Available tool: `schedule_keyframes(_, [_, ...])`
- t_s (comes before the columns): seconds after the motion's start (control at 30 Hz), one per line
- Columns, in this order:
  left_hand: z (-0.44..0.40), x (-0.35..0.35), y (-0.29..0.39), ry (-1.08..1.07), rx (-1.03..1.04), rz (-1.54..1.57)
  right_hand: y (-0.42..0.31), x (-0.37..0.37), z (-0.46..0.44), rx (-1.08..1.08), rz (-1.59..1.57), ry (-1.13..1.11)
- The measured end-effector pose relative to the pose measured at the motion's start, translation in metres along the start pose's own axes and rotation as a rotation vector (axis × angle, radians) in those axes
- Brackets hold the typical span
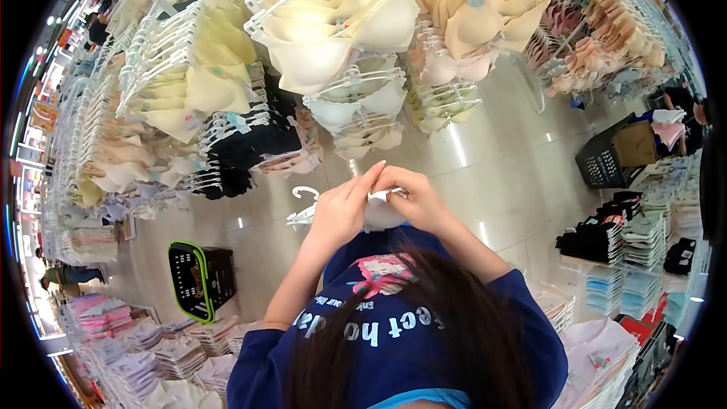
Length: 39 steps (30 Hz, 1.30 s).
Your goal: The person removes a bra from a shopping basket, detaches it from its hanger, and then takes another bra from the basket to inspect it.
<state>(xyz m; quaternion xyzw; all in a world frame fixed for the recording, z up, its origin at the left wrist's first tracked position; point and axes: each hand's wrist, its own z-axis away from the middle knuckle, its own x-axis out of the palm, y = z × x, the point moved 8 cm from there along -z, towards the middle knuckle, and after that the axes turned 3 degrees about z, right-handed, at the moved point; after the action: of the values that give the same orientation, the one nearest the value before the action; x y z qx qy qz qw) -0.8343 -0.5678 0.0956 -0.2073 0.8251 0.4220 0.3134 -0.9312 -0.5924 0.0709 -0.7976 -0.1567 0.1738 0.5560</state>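
Note:
In front of my chest I hold a white bra [383,213] between both hands. My left hand [344,206] lies along its left side, its fingers pressed together and reaching toward the other hand. Thumb and bent fingers of my right hand [415,195] pinch the bra's upper right part. A white plastic hanger [302,216] sticks out to the left beneath my left hand, its hook free in the air. My palms and fingers hide much of the bra, and I cannot make out exactly which strap or edge is gripped.
Racks of cream bras [333,26], beige bras [485,19] and black bras [254,144] hang ahead. A black basket with green rim [206,288] stands on the floor at left. Another dark basket [598,163] is at right, near a person. Folded stacks [178,356] lie nearby.

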Motion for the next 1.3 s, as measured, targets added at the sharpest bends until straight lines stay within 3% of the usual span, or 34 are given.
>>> schedule_keyframes(0.03, [0.001, 0.001, 0.002, 0.034, 0.029, 0.001, 0.003, 0.001, 0.003, 0.013, 0.000, -0.044])
schedule_keyframes(0.23, [0.008, 0.010, -0.005, -0.065, -0.005, -0.218, -0.016, -0.019, 0.016, -0.180, 0.037, 0.190])
schedule_keyframes(0.4, [-0.003, -0.007, -0.009, 0.082, -0.018, -0.206, -0.015, -0.029, 0.022, -0.157, 0.001, 0.257])
schedule_keyframes(0.47, [-0.006, -0.010, -0.010, 0.020, -0.042, -0.227, -0.009, -0.034, 0.025, -0.134, -0.001, 0.288])
schedule_keyframes(0.67, [-0.023, -0.004, -0.006, -0.065, -0.013, 0.064, 0.000, -0.046, 0.018, -0.096, -0.130, 0.282])
schedule_keyframes(0.73, [-0.034, -0.004, 0.009, -0.115, -0.100, 0.181, -0.006, -0.051, 0.014, -0.091, -0.004, 0.285])
schedule_keyframes(0.97, [-0.036, 0.009, -0.004, 0.016, 0.027, 0.330, -0.026, -0.057, 0.003, -0.146, 0.233, 0.273])
schedule_keyframes(1.3, [-0.043, -0.005, -0.002, 0.036, 0.049, 0.283, -0.045, -0.056, -0.002, -0.263, 0.509, 0.317])
